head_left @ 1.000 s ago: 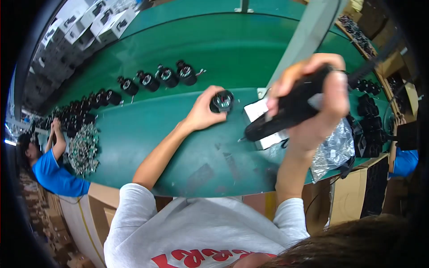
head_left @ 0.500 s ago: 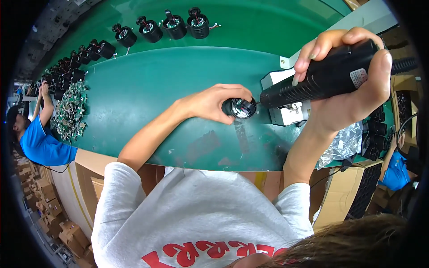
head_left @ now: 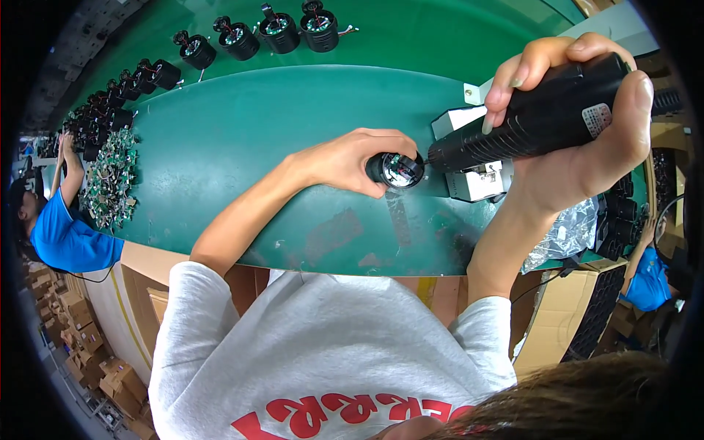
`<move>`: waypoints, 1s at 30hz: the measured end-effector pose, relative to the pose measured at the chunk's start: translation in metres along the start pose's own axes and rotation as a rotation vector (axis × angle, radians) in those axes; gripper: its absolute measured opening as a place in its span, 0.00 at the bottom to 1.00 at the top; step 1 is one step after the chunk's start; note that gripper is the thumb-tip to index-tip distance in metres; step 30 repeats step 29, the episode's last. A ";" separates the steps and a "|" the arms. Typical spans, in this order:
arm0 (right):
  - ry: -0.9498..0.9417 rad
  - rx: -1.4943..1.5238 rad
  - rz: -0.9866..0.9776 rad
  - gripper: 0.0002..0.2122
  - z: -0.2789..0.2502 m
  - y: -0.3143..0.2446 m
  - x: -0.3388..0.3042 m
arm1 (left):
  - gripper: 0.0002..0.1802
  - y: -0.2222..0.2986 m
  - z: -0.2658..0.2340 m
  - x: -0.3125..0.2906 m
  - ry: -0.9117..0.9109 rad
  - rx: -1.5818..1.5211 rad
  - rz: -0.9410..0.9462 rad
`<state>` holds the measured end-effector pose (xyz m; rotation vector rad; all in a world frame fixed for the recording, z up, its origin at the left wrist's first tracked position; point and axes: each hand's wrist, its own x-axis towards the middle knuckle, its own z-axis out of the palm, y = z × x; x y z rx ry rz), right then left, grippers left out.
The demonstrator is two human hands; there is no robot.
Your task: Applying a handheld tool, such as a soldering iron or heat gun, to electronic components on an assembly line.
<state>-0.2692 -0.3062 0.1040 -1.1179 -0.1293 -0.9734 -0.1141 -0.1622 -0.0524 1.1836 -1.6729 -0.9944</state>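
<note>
My left hand [head_left: 364,158] wraps round a black cylindrical housing [head_left: 397,171] on the green table, its open end showing a pale inside with a black part across it. In my right hand [head_left: 565,158] is a black electric screwdriver [head_left: 539,114], held nearly level with its ribbed nose pointing left. The screwdriver's tip meets the right rim of the housing; where exactly the bit sits is too small to tell. Just behind and below the tool stands a white and black box-shaped device [head_left: 473,180], partly hidden by it.
Several black housings with circuit boards [head_left: 279,33] stand along the green conveyor [head_left: 411,37] at the back. Loose circuit boards [head_left: 110,176] lie heaped at left, near a person in blue [head_left: 77,235]. Clear plastic bags [head_left: 565,233] and a cardboard box [head_left: 561,312] are at right.
My view has shifted slightly, so the back row sits higher. Both hands keep their grips, and the screwdriver's tip stays at the housing's rim.
</note>
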 end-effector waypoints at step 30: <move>-0.076 0.052 0.027 0.26 -0.014 0.004 0.004 | 0.30 -0.005 0.000 -0.001 0.003 -0.023 -0.007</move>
